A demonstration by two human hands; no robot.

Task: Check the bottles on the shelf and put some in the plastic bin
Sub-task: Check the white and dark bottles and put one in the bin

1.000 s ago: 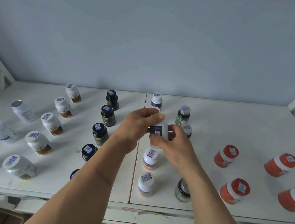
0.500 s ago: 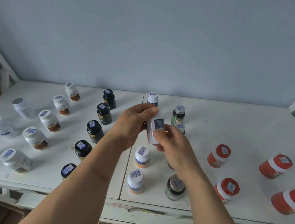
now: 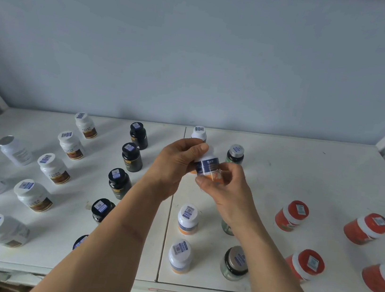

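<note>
A white bottle with a dark blue and orange label [image 3: 209, 168] is held above the middle of the white shelf [image 3: 306, 176]. My left hand [image 3: 176, 163] grips its cap end and my right hand [image 3: 227, 188] grips its lower end. Two matching white-capped bottles [image 3: 187, 219] [image 3: 180, 256] stand below my hands, and another one [image 3: 199, 133] stands behind them. No plastic bin is in view.
Black bottles [image 3: 131, 157] run in a column left of centre, with white brown-labelled bottles [image 3: 53, 168] further left. Green glass jars [image 3: 234, 263] stand under my right forearm. Red tubs [image 3: 291, 215] [image 3: 366, 228] stand on the right. A wall rises behind the shelf.
Both hands have turned the held bottle: its barcode face showed before, and now the blue and orange label faces me. The view has shifted slightly downward.
</note>
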